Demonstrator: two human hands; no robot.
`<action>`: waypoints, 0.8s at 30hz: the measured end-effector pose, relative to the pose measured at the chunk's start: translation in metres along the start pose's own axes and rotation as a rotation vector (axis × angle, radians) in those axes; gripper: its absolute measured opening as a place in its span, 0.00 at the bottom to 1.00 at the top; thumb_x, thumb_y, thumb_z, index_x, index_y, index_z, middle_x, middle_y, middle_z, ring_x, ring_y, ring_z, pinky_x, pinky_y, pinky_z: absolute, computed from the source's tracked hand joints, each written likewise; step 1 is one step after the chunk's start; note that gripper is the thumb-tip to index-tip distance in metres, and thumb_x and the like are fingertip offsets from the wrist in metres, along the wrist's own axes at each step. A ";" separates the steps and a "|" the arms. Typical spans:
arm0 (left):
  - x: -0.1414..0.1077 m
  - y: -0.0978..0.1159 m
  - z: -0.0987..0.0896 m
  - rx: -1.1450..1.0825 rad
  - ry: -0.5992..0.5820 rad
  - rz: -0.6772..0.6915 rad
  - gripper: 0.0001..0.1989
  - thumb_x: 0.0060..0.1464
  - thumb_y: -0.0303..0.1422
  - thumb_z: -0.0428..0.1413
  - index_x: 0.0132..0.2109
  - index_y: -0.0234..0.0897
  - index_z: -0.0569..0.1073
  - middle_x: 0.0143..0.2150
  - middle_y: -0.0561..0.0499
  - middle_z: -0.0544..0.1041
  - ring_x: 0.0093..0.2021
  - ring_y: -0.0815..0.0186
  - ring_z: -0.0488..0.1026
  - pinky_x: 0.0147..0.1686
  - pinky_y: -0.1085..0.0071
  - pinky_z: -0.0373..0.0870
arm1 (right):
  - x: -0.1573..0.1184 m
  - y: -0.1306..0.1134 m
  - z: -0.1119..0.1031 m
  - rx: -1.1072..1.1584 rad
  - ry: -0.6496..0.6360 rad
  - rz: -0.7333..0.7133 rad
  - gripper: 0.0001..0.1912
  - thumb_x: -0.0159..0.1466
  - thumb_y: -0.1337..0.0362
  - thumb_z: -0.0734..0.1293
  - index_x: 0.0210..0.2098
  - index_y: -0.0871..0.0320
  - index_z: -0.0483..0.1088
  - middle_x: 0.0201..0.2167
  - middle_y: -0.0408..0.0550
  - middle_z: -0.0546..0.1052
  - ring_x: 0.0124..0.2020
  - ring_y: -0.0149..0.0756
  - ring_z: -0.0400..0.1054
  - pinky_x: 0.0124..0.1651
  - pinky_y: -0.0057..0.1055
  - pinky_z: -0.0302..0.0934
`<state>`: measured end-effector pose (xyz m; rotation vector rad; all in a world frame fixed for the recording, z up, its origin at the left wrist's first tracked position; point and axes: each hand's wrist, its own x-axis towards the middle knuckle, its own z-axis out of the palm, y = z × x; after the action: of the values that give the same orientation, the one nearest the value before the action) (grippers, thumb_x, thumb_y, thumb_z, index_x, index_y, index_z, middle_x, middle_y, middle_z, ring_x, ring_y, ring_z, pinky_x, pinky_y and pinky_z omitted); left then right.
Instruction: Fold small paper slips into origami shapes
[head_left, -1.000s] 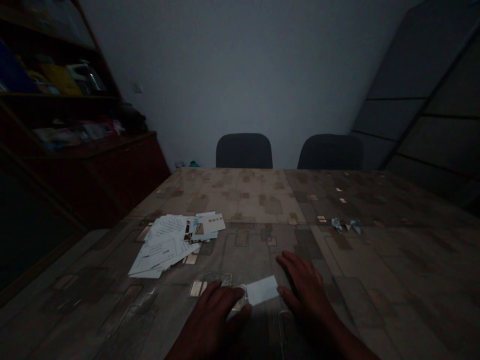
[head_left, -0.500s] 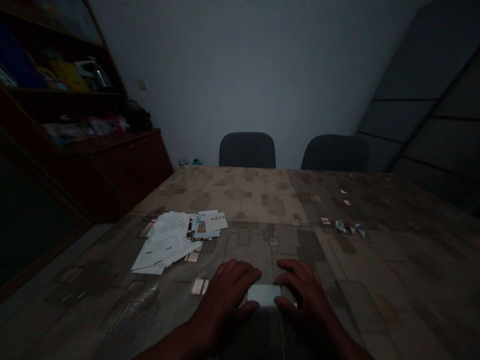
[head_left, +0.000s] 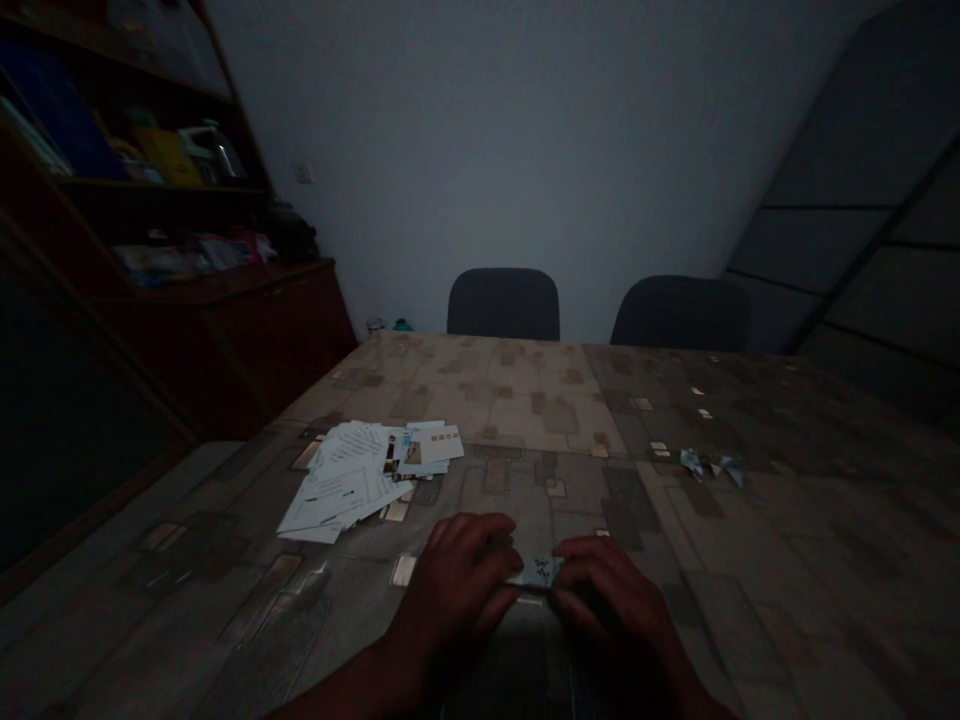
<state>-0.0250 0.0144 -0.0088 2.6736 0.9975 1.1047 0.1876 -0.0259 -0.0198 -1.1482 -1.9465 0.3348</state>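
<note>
Between my hands is a small pale piece of paper (head_left: 540,571) with dark marks on its face, at the near side of the table. Its near edge looks raised or folded, with a dark line along it. My left hand (head_left: 463,572) is closed on its left end, thumb below and fingers above. On the right end, my right hand (head_left: 613,595) grips it the same way with curled fingers. The fingers hide both ends of the paper.
A loose pile of printed papers and cards (head_left: 349,485) lies to the left on the patterned tablecloth (head_left: 517,390). Small folded paper pieces (head_left: 711,467) sit to the right. Two dark chairs (head_left: 504,303) stand beyond the far edge; a cabinet (head_left: 277,325) is at left.
The paper showed a blank pale face before; now dark marks show and its near edge is lifted. My fingers have closed in on its ends. The view has shifted slightly.
</note>
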 end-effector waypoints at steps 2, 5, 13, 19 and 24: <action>-0.001 -0.001 0.002 0.090 0.055 0.029 0.05 0.57 0.26 0.54 0.35 0.39 0.73 0.39 0.48 0.76 0.38 0.61 0.69 0.36 0.66 0.61 | 0.000 -0.002 0.000 0.013 0.007 -0.034 0.06 0.65 0.70 0.63 0.34 0.55 0.69 0.35 0.48 0.76 0.37 0.36 0.71 0.40 0.30 0.66; -0.003 -0.002 0.005 0.107 0.068 0.074 0.10 0.60 0.26 0.52 0.30 0.38 0.72 0.29 0.52 0.73 0.31 0.65 0.65 0.32 0.68 0.57 | 0.003 -0.003 -0.003 0.043 -0.047 -0.063 0.07 0.67 0.70 0.61 0.36 0.55 0.70 0.32 0.47 0.76 0.35 0.34 0.72 0.38 0.28 0.66; -0.003 -0.013 0.006 -0.083 0.015 0.261 0.15 0.68 0.33 0.46 0.33 0.40 0.73 0.30 0.52 0.77 0.34 0.66 0.68 0.35 0.65 0.57 | 0.010 0.006 -0.014 0.055 -0.234 -0.154 0.13 0.71 0.68 0.56 0.43 0.55 0.73 0.35 0.48 0.79 0.37 0.36 0.72 0.40 0.32 0.64; -0.004 -0.009 0.005 0.006 -0.071 0.256 0.10 0.66 0.29 0.48 0.37 0.39 0.72 0.35 0.52 0.77 0.36 0.65 0.68 0.38 0.64 0.57 | 0.010 0.015 -0.017 -0.100 -0.242 -0.187 0.08 0.68 0.66 0.62 0.41 0.54 0.74 0.33 0.46 0.80 0.36 0.38 0.71 0.40 0.36 0.61; -0.010 0.001 0.011 0.121 -0.152 0.158 0.07 0.55 0.22 0.54 0.31 0.38 0.69 0.28 0.54 0.72 0.31 0.65 0.64 0.33 0.66 0.55 | 0.008 0.016 -0.018 -0.172 -0.265 -0.207 0.07 0.66 0.69 0.64 0.37 0.54 0.74 0.30 0.44 0.79 0.33 0.36 0.71 0.42 0.35 0.59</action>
<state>-0.0224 0.0090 -0.0225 2.9250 0.8665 0.8734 0.2097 -0.0137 -0.0138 -1.0379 -2.3430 0.2206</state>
